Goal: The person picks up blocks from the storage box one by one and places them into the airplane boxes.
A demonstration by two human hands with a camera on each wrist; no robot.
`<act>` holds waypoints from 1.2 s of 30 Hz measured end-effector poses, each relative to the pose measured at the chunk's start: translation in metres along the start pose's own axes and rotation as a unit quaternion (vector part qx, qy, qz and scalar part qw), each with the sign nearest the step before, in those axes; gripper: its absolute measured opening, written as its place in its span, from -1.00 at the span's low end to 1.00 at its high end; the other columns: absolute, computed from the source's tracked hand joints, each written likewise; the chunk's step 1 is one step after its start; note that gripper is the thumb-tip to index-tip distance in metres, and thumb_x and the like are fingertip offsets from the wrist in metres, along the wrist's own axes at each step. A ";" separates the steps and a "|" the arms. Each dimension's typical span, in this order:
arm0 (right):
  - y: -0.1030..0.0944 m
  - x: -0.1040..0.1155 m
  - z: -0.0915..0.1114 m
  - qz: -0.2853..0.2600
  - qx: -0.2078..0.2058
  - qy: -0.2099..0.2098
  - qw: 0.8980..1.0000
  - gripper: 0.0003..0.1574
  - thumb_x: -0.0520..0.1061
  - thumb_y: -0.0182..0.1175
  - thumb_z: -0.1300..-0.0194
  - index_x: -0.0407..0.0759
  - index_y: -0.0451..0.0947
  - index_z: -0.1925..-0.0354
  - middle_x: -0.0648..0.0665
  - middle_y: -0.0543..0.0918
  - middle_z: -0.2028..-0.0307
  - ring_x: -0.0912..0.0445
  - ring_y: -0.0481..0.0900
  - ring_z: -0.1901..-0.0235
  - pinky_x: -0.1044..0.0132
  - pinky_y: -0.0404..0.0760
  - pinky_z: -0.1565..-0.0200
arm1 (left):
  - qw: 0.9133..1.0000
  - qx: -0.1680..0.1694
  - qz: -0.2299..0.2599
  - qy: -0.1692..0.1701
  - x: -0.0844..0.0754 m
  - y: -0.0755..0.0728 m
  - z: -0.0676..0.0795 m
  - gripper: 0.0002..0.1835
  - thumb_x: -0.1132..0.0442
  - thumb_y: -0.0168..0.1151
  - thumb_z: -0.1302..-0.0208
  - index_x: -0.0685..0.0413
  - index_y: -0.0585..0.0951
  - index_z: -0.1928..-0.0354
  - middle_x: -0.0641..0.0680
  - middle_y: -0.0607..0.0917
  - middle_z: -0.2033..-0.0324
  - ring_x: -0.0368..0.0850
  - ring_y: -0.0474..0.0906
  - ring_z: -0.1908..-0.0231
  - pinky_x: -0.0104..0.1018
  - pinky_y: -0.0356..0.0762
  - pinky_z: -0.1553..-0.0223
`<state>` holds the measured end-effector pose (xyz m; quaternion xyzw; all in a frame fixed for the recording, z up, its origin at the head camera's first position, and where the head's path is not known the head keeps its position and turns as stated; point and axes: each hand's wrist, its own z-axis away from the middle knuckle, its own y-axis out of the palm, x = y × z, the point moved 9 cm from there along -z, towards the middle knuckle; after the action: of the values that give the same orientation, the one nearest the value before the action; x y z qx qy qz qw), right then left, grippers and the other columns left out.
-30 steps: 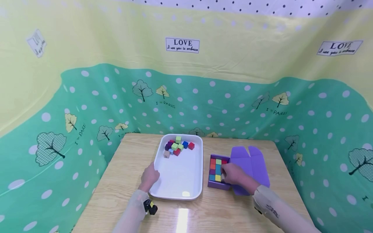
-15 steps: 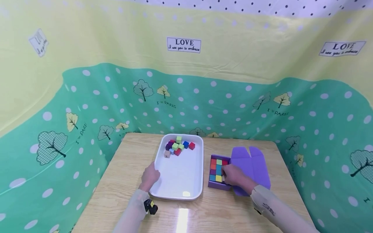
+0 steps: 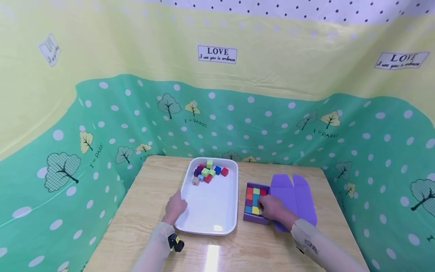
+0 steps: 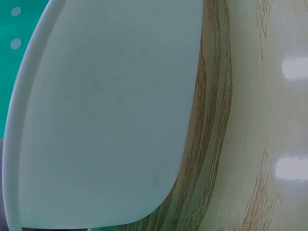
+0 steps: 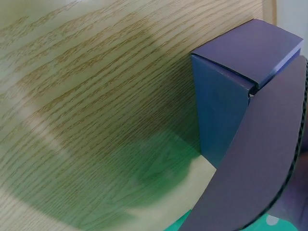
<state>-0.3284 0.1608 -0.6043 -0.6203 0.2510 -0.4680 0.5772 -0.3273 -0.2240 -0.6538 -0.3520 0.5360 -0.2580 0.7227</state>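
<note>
At the left rim of the white tray (image 3: 210, 211), my left hand (image 3: 176, 207) holds on with curled fingers. Several coloured cubes (image 3: 207, 178) cluster at the tray's far end. My right hand (image 3: 272, 207) reaches down into the purple box (image 3: 256, 218), its fingers pinching a small pale cube mostly hidden under them. Beside those fingers, rows of red, orange, purple, teal and green cubes fill the box, with a yellow cube (image 3: 255, 210) near its front. The left wrist view shows the tray's outer side (image 4: 106, 115). In the right wrist view a box flap (image 5: 260, 144) covers most of the hand.
The box's purple lid (image 3: 287, 200) lies folded back to the right under my right forearm. A wooden table (image 3: 136, 211) carries everything. Behind and at both sides hangs a green and yellow printed curtain (image 3: 217, 113).
The head view has shifted slightly. Both hands stay almost where they were, the left at the tray rim and the right in the box, with slight finger movement over the pale cube.
</note>
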 end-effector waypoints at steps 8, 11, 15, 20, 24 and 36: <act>0.002 0.003 0.001 0.001 0.001 0.001 1.000 -0.73 -0.39 0.31 0.05 -0.06 0.49 0.52 0.06 0.44 0.59 0.15 0.35 0.58 0.28 0.42 0.51 | 1.000 -0.006 0.000 0.004 0.000 0.001 0.002 -0.41 0.37 0.04 -0.26 0.34 0.28 -0.34 0.41 0.50 -0.15 0.33 0.51 -0.05 0.17 0.52 0.02; 0.006 0.002 0.001 0.004 0.008 0.003 1.000 -0.73 -0.38 0.31 0.04 -0.04 0.49 0.52 0.09 0.43 0.59 0.16 0.35 0.58 0.29 0.42 0.52 | 1.000 -0.001 -0.001 0.000 0.003 0.003 0.002 -0.42 0.36 0.04 -0.27 0.34 0.28 -0.34 0.41 0.49 -0.15 0.32 0.51 -0.05 0.17 0.53 0.03; 0.005 -0.001 -0.004 -0.018 0.030 0.009 0.999 -0.75 -0.30 0.40 0.06 -0.06 0.51 0.51 0.11 0.43 0.60 0.17 0.37 0.58 0.29 0.42 0.53 | 1.000 0.002 0.002 -0.006 0.005 0.005 0.001 -0.41 0.35 0.03 -0.28 0.33 0.26 -0.36 0.40 0.48 -0.17 0.32 0.49 -0.08 0.17 0.51 -0.02; -0.013 -0.003 -0.020 -0.059 0.053 0.031 0.996 -0.75 -0.17 0.48 0.06 -0.13 0.56 0.44 0.07 0.49 0.57 0.16 0.42 0.55 0.27 0.48 0.49 | 1.000 -0.004 0.003 0.002 0.002 0.002 -0.001 -0.40 0.36 0.03 -0.26 0.33 0.26 -0.36 0.41 0.48 -0.16 0.33 0.48 -0.08 0.18 0.49 -0.03; -0.031 0.003 -0.032 -0.074 0.054 0.033 0.995 -0.78 -0.20 0.42 -0.03 -0.24 0.59 0.33 0.02 0.53 0.51 0.13 0.44 0.51 0.24 0.52 0.43 | 1.000 -0.001 0.005 0.005 -0.001 0.001 -0.002 -0.41 0.36 0.03 -0.26 0.32 0.26 -0.36 0.41 0.49 -0.15 0.34 0.49 -0.08 0.18 0.49 -0.03; -0.043 0.058 -0.083 -0.081 0.045 0.026 0.995 -0.90 -0.11 0.29 -0.19 -0.04 0.55 0.40 0.03 0.54 0.52 0.11 0.47 0.51 0.25 0.49 0.44 | 1.000 -0.010 -0.008 0.003 0.001 0.000 -0.003 -0.39 0.36 0.06 -0.24 0.34 0.27 -0.36 0.41 0.50 -0.14 0.33 0.51 -0.05 0.17 0.50 -0.02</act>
<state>-0.3855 0.0800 -0.5554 -0.6000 0.1936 -0.5396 0.5580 -0.3300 -0.2250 -0.6548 -0.3628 0.5380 -0.2597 0.7152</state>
